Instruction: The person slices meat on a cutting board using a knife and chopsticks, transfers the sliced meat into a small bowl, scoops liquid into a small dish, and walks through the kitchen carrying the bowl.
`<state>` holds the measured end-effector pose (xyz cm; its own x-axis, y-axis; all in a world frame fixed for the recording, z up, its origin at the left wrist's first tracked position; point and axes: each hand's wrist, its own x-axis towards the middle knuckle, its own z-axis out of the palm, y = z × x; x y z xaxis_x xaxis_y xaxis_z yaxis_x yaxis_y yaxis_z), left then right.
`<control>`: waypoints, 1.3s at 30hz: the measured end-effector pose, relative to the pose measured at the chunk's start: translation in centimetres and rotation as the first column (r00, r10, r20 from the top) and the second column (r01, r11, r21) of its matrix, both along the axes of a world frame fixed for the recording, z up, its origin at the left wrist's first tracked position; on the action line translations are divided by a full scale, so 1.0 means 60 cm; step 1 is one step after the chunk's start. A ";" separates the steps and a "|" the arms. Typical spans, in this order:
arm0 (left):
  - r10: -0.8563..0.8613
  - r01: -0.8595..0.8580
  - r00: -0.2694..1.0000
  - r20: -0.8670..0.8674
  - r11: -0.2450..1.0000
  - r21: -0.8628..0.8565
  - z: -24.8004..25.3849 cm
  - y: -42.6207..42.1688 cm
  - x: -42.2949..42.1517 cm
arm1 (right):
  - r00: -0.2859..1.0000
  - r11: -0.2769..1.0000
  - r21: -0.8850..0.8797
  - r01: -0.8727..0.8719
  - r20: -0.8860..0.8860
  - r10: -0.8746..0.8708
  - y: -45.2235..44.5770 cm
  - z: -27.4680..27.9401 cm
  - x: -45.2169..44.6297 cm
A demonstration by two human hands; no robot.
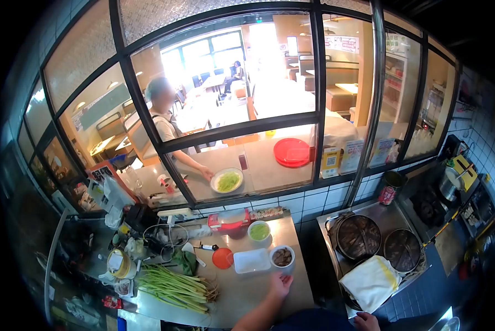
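Observation:
My left hand [281, 284] is over the steel counter with its fingers curled together, just below a white bowl of dark brown pieces [282, 256]. Whether anything is between those fingers is hidden. At the bottom edge, my right hand [366, 321] shows only in part, its fingers bent, below a white cloth with a yellow stripe [371, 283]. What it may hold cannot be made out. Beside the brown-filled bowl sit a white rectangular tray [252, 261], a bowl of chopped green [259, 231] and a red-orange round lid [222, 258].
A bunch of green stalks with roots [173, 288] covers the counter's left. Two dark covered pots [358, 237] stand in the steel unit at right, near a large can [390, 187]. Behind the glass, a person's hand [206, 172] touches a plate of greens [227, 180].

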<state>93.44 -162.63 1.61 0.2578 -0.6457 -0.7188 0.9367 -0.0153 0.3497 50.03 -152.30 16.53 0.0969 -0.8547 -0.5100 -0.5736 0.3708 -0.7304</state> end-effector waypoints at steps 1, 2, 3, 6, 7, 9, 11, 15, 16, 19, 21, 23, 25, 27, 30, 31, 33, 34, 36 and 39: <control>0.006 -0.006 1.000 -0.009 1.000 -0.008 -0.004 0.000 -0.002 | 0.999 0.999 0.025 0.030 0.016 -0.031 -0.001 0.011 0.007; 0.012 -0.012 1.000 -0.018 1.000 -0.016 -0.010 0.000 -0.004 | 1.000 1.000 0.011 0.017 0.016 -0.018 -0.001 0.007 0.005; 0.015 -0.016 1.000 -0.011 1.000 -0.023 -0.016 0.001 -0.005 | 1.000 1.000 -0.003 0.005 0.016 -0.005 -0.001 -0.006 0.001; 0.026 -0.026 1.000 0.000 0.998 -0.063 -0.043 -0.012 -0.004 | 0.999 1.000 -0.013 -0.015 0.046 0.015 0.000 -0.044 -0.014; 0.030 -0.030 1.000 -0.004 0.996 -0.084 -0.059 -0.021 -0.001 | 0.998 1.000 -0.007 -0.018 0.059 0.018 0.000 -0.054 -0.020; 0.033 -0.033 0.999 -0.001 0.992 -0.121 -0.044 0.005 -0.017 | 0.995 0.999 -0.038 -0.001 0.104 0.005 -0.003 -0.031 -0.010; -0.018 0.091 0.955 0.296 0.968 -0.233 -0.020 0.017 -0.022 | 0.998 0.998 0.035 -0.050 -0.048 0.052 -0.001 -0.016 -0.018; -0.112 0.368 0.733 0.670 0.895 -0.253 0.051 0.056 -0.052 | 1.000 1.000 -0.007 0.008 -0.004 -0.008 0.013 0.053 0.011; -0.145 0.425 0.713 0.686 0.867 -0.258 0.068 0.056 -0.047 | 0.999 0.999 0.004 0.039 -0.002 -0.039 0.017 0.067 0.013; -0.251 0.544 0.716 0.651 0.785 -0.296 0.042 0.059 -0.041 | 0.983 0.985 0.034 0.168 0.069 -0.170 0.067 0.062 0.002; -0.305 0.563 0.715 0.628 0.785 -0.260 0.032 0.052 -0.068 | 0.979 0.968 0.147 0.202 -0.002 -0.204 0.102 0.059 -0.019; -0.323 0.329 0.943 0.076 0.942 -0.071 0.123 0.055 -0.119 | 0.969 0.965 0.116 0.235 -0.100 -0.224 0.135 0.083 -0.023; -0.399 0.399 0.917 -0.009 0.917 -0.032 0.113 0.068 -0.152 | 0.950 0.944 0.138 0.300 -0.127 -0.284 0.166 0.094 -0.036; -0.516 0.516 0.856 -0.018 0.856 0.009 0.113 0.080 -0.188 | 0.908 0.885 0.200 0.420 -0.091 -0.410 0.205 0.103 -0.053; -0.687 0.688 0.725 -0.041 0.726 0.000 0.142 0.097 -0.255 | 0.873 0.865 0.125 0.487 -0.113 -0.475 0.270 0.100 -0.074; -0.737 0.738 0.674 -0.048 0.675 -0.013 0.156 0.106 -0.280 | 0.862 0.857 0.100 0.505 -0.118 -0.494 0.296 0.094 -0.086; -0.815 0.815 0.578 -0.035 0.579 -0.017 0.170 0.122 -0.333 | 0.826 0.821 0.082 0.564 -0.067 -0.560 0.355 0.062 -0.107; -0.850 0.850 0.526 -0.020 0.527 -0.021 0.188 0.132 -0.364 | 0.804 0.800 0.075 0.595 -0.047 -0.593 0.386 0.045 -0.118; -0.900 0.898 0.436 -0.015 0.436 -0.053 0.213 0.155 -0.422 | 0.751 0.751 0.012 0.660 -0.060 -0.658 0.453 0.025 -0.131; -0.951 0.955 0.296 0.087 0.294 -0.029 0.212 0.198 -0.515 | 0.678 0.678 0.011 0.735 -0.025 -0.735 0.562 0.004 -0.162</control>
<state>62.56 -150.74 14.36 -0.5424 -0.5010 -0.6744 0.2632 -0.8637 0.4299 40.29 -118.58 16.75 -0.5672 -0.6374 -0.5215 -0.1231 0.6917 -0.7116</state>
